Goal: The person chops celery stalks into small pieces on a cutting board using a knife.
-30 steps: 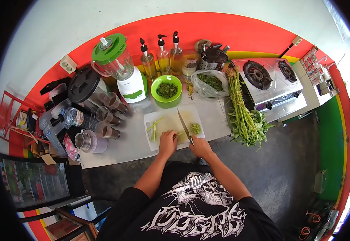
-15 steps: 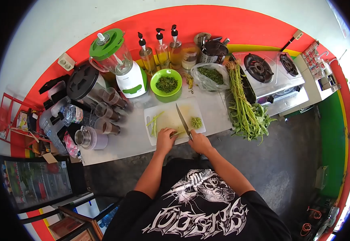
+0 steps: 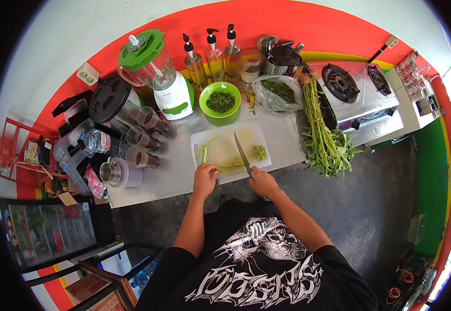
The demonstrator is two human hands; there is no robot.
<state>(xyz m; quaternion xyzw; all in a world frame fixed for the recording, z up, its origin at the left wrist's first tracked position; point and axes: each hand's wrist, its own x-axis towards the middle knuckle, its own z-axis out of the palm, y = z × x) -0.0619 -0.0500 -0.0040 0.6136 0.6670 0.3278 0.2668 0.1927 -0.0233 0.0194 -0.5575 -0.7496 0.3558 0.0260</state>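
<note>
My right hand (image 3: 265, 183) is wrapped round the handle of a kitchen knife (image 3: 242, 153), whose blade points away from me over the white cutting board (image 3: 238, 127). At the board's near left edge, the closed fingers of my left hand (image 3: 205, 178) hold the end of a thin green stem (image 3: 230, 166). This stem stretches right toward the blade. More cut stems (image 3: 205, 149) lie on the board's left side. On the right side sits a small heap of chopped green stems (image 3: 259, 152).
Behind the board stand a green bowl (image 3: 221, 115) of chopped leaves, a blender (image 3: 172, 98) and pump bottles (image 3: 215, 59). Cups of dark contents (image 3: 143, 139) are on the left. Right of the board lie a bag of greens (image 3: 274, 93), a leafy bunch (image 3: 326, 147) and a gas stove (image 3: 357, 96).
My left hand has moved left, away from the knife, and more of the stem now shows between them. The knife stays in my right hand. The whole view has shifted slightly.
</note>
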